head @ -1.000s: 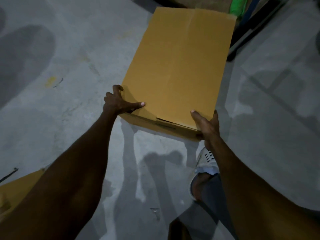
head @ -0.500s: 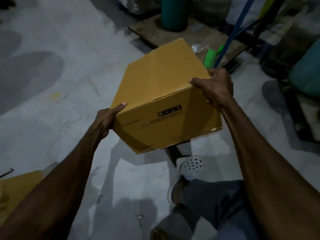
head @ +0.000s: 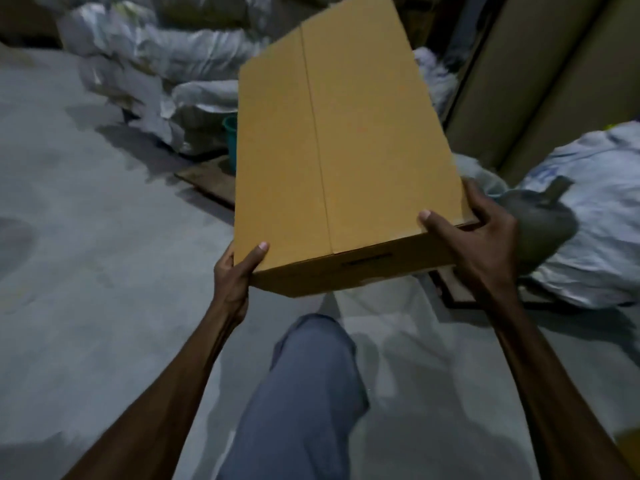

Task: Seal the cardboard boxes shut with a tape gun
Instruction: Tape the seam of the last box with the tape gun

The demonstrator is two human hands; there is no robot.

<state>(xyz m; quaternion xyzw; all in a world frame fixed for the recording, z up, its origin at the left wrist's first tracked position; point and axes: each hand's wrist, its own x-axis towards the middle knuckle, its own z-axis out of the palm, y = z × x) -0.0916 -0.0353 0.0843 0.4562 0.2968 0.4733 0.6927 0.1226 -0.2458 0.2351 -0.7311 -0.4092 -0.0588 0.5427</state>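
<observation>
A tan cardboard box (head: 346, 140) is held up off the floor in front of me, tilted away, with the seam between its two top flaps running down the middle. My left hand (head: 235, 275) grips its near left corner, thumb on top and fingers underneath. At the near right corner my right hand (head: 474, 230) grips the box the same way, thumb on the top face. No tape gun is in view.
White sacks (head: 166, 64) are piled at the back left beside a teal bucket (head: 230, 143) on a wooden pallet (head: 207, 181). More white sacks (head: 588, 216) lie at the right. Tall cardboard sheets (head: 540, 74) stand behind. My knee (head: 311, 375) is below the box on the grey concrete floor.
The box has been lifted from the floor and turned so its seamed face is up. Both hands shifted to its near corners. My view swung right toward the sacks.
</observation>
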